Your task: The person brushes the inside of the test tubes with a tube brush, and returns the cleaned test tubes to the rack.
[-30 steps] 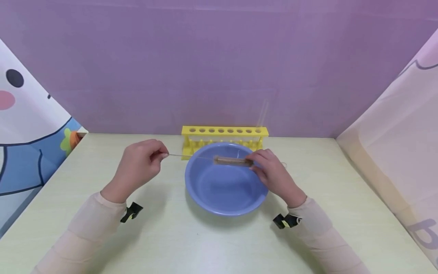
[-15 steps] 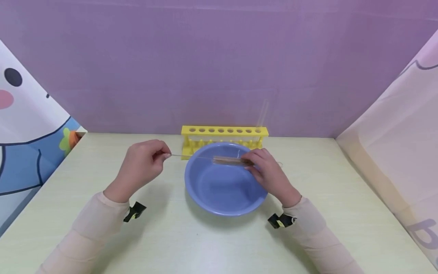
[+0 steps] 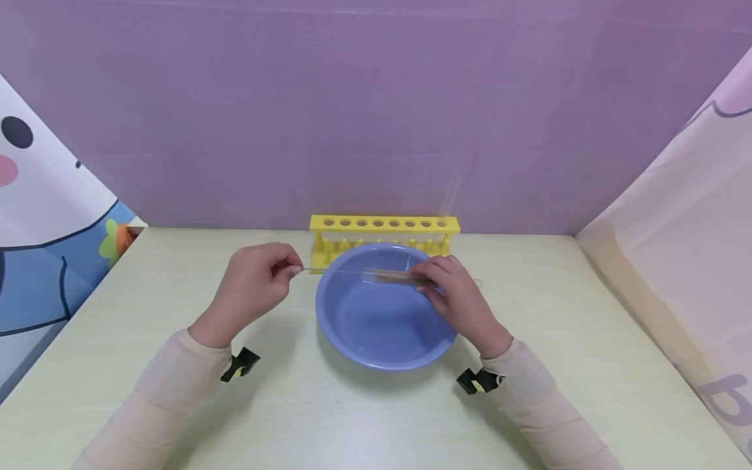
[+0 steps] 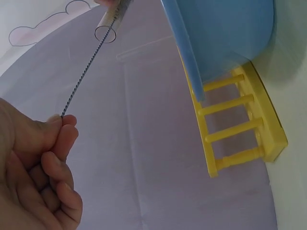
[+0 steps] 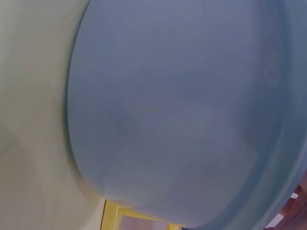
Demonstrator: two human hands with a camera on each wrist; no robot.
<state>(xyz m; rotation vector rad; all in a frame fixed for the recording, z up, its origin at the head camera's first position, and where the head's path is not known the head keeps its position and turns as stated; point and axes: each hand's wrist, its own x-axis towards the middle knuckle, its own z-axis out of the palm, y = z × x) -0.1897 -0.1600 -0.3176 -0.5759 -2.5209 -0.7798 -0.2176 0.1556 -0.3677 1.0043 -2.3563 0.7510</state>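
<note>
Well, before a purple backdrop (image 3: 376,98) I see the left hand (image 3: 252,281) pinching a wire (image 4: 85,74) that enters the tube (image 3: 388,277) the right hand (image 3: 458,297) grips over the bowl (image 3: 382,329) on a pale table (image 3: 352,424).

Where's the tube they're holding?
In the head view, the tube is in the right hand, over the far side of the blue bowl, in front of the yellow rack.
</note>
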